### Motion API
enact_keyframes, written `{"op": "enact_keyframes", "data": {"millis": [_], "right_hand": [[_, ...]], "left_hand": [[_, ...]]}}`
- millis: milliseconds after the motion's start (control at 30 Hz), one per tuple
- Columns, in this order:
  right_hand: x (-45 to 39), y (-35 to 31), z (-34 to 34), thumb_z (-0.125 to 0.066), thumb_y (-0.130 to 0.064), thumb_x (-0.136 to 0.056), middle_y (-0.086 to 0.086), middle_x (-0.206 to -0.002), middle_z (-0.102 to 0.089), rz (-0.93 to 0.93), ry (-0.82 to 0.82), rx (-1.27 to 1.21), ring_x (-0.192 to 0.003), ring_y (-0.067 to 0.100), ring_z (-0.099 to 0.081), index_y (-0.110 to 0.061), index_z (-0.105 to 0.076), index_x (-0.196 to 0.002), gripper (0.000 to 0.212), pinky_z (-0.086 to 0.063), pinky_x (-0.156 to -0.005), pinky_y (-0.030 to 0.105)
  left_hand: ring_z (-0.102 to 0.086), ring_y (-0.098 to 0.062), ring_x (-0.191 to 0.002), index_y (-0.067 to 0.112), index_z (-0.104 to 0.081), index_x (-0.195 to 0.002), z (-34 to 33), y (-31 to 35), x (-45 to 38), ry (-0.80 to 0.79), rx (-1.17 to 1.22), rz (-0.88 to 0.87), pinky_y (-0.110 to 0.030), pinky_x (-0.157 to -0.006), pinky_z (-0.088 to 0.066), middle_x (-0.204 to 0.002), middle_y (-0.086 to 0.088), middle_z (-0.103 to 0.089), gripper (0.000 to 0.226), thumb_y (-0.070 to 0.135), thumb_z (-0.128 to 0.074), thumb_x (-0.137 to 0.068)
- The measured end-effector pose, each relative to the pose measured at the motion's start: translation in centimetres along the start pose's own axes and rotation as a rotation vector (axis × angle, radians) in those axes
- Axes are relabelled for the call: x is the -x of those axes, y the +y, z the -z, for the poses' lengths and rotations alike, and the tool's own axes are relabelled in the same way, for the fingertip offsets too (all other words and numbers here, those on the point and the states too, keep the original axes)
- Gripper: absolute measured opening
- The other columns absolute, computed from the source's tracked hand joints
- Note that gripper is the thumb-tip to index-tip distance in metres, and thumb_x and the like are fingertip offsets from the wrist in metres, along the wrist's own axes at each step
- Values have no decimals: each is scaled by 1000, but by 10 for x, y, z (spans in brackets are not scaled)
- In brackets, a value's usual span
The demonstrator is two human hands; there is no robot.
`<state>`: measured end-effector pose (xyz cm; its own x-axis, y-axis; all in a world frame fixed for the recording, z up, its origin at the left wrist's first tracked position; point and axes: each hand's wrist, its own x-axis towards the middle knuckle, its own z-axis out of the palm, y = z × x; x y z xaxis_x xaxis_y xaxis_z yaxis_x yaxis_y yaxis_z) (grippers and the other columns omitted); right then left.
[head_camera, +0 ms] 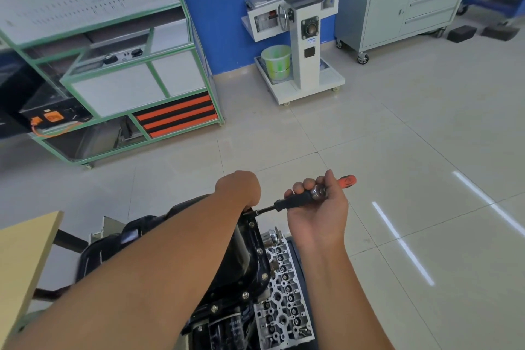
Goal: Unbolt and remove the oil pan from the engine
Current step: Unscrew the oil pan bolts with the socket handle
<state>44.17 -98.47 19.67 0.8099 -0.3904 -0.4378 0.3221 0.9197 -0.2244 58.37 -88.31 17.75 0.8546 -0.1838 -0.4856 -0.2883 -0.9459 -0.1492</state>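
— Looking at the hands: where does the oil pan (244, 253) lie from them?

— Below and toward the person. The left hand (240, 189) sits on its far corner, fingers curled down over the tool's head there; what exactly they pinch is hidden. The right hand (316, 207) is out to the side, clenched round the black grip of the ratchet (306, 196), its orange end sticking out past the thumb.

— And the tool's axis?

— Nearly level, running from the right hand inward to the far corner under the left. The pan's long axis runs away from the person, with flange bolts (259, 250) seated along the right-hand edge, above the cylinder head (284, 293).

— So which hand is nearer the pan?

— The left; it steadies, I judge, while the right swings the handle.
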Motion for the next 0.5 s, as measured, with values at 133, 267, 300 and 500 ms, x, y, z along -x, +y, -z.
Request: {"op": "enact_keyframes", "data": {"millis": [133, 267, 300, 500], "right_hand": [[0, 0, -1, -58, -31, -101, 2, -65, -50, 8, 13, -10, -56, 20, -50, -19, -51, -74, 30, -38, -69, 36], [2, 0, -2, -57, -30, -101, 1, -64, -50, 13, 22, -19, -54, 20, -49, -19, -52, -70, 33, -38, -69, 37], [3, 0, -2, -57, -30, -101, 1, -64, -50, 12, 22, -18, -54, 20, -50, -19, -52, -70, 33, -38, -69, 37], [4, -2, -1, -58, -31, -101, 1, -64, -50, 6, 26, -1, -54, 20, -50, -19, -51, -73, 31, -38, -69, 37]], "left_hand": [[-59, -19, -64, 17, -61, -70, -2, 0, 3, 25, 25, -19, -28, -53, -45, -76, -1, -61, 14, 6, -52, -71], [-60, -21, -65, 13, -60, -72, -2, -1, 3, 40, 10, -27, -29, -51, -46, -79, -4, -61, 17, -4, -61, -71], [-59, -21, -66, 13, -60, -72, -2, -1, 3, 37, 14, -24, -30, -52, -46, -80, -4, -61, 18, -5, -59, -72], [-53, -20, -64, 15, -56, -71, -2, -1, 0, -1, 22, -8, -31, -62, -49, -78, -2, -55, 16, 3, -49, -78]]}}
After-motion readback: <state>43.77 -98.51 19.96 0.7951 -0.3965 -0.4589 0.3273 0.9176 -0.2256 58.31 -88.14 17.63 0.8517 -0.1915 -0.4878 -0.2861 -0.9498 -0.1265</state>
